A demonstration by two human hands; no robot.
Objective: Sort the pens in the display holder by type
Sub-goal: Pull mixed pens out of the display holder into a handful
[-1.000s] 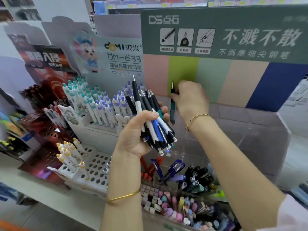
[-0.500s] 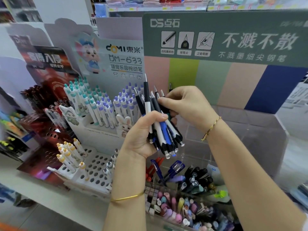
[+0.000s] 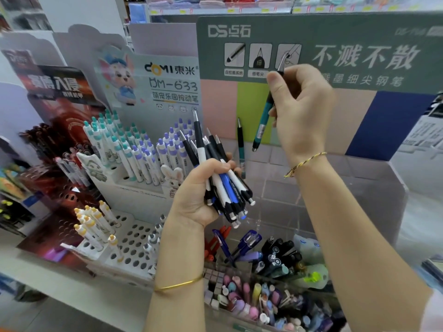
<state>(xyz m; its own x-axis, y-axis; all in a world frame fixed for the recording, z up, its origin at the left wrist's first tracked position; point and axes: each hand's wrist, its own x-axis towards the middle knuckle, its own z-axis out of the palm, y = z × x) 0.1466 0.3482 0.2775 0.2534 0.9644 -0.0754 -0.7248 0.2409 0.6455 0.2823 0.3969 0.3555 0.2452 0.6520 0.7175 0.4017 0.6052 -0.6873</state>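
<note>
At the near edge of the bench (image 3: 72, 279), a clear tray (image 3: 215, 317) is crowded with mixed pens standing on end. Over it the left forearm rises steeply from the bottom of the view, with a thin gold bangle (image 3: 178, 284) round the wrist. The left hand (image 3: 199, 200) has its fingers and thumb wrapped tight round a bundle of pens (image 3: 224, 180) in black, white and blue. The bundle's long axis leans, with the silver tips up toward the far left and the push-button ends down toward the near right, slightly fanned. It hangs over the front of the clear display holder (image 3: 371, 188), just right of a white rack (image 3: 124, 188) of purple- and teal-capped pens.

Farther back and higher, the right forearm comes in from the near right corner, a braided bracelet (image 3: 305, 161) at the wrist. The right hand (image 3: 304, 111) is raised with its fingers curled, and the thumb and fingers pinch a teal pen (image 3: 263, 118) along its upper half. That pen is close to upright, its silver end up and tipped to the right, its dark end down above the holder's rear tier. Just left of its lower end, a second teal pen (image 3: 240, 144) stands upright in the holder, in front of the striped back card (image 3: 359, 116).
</note>
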